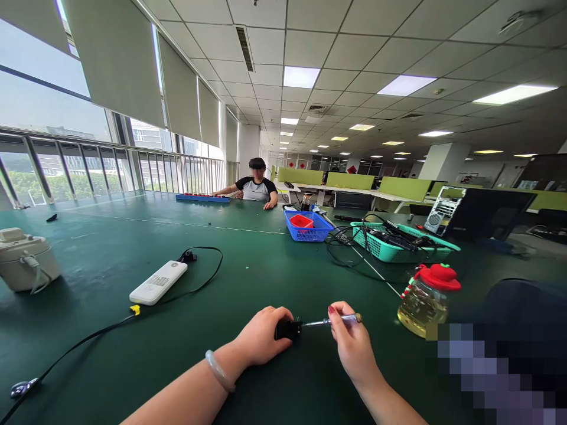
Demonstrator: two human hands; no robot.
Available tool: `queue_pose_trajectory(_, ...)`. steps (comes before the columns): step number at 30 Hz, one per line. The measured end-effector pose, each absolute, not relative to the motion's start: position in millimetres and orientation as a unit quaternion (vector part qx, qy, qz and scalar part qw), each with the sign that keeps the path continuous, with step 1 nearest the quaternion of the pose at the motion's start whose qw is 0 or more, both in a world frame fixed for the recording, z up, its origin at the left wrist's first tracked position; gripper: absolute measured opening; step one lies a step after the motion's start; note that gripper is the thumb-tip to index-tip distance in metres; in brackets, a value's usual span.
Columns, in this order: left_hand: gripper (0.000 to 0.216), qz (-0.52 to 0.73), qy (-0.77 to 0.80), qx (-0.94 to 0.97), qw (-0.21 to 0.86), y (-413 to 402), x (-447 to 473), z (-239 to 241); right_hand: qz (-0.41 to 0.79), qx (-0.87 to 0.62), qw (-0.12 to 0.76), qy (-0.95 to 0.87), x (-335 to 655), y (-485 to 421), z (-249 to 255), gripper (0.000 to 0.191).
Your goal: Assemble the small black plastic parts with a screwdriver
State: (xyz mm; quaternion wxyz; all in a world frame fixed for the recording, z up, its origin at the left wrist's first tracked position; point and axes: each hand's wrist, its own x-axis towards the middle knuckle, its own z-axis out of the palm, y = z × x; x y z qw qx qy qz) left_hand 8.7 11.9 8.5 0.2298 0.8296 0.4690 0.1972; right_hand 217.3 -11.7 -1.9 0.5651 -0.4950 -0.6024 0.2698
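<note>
My left hand (266,336), with a pale bangle on its wrist, is closed around a small black block-like part (287,330) low over the green tabletop. What exactly the part is, I cannot make out. A screwdriver (330,320) with a translucent, purplish handle is pinched in my right hand (349,339). Its thin metal shaft points left, and the tip meets or nearly meets the right side of the black part. Fingers of my left hand cover much of that part.
A glass jar (424,304) with a red lid stands to the right. Behind are a teal basket (385,251) of cables and a blue basket (310,233). A white power bank (158,283) with a cable lies left, near a beige container (26,260). A person (257,188) sits opposite.
</note>
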Motion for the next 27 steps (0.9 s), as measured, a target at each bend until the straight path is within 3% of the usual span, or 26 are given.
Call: queue_pose_trajectory(27,0.042,0.167,0.376,0.885,0.219,4.2,11.0,10.8,0.274,-0.485,0.521,-0.647,210.8,-16.2,3.6,0.037)
